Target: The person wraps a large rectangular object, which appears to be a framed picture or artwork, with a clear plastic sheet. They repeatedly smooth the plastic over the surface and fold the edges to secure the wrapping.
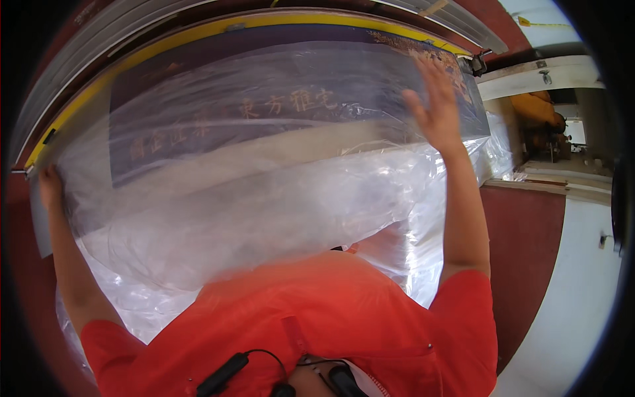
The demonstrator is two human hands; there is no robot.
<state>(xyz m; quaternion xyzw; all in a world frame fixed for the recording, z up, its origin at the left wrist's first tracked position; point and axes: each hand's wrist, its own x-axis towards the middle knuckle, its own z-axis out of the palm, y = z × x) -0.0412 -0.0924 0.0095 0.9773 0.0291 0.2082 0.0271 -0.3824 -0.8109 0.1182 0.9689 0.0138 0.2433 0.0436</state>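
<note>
A large sheet of clear plastic film (278, 205) spreads in front of me, wrinkled and slightly blurred. Beneath its far part is a dark panel (198, 86) with gold lettering and a gold pattern at its right end. At the left edge my left hand (49, 187) has its fingers closed on the film's border, though the fingertips are hard to make out. My right hand (438, 109) is at the panel's right end, fingers stretched out and thumb apart, holding nothing. Whether its palm touches the film I cannot tell.
A yellow strip (264, 20) runs along the panel's far edge, with grey metal rails (79, 66) beyond it. A dark clamp-like fitting (477, 65) sits at the strip's right end. Dark red flooring (522, 258) and an opening into another room (555, 132) are at right.
</note>
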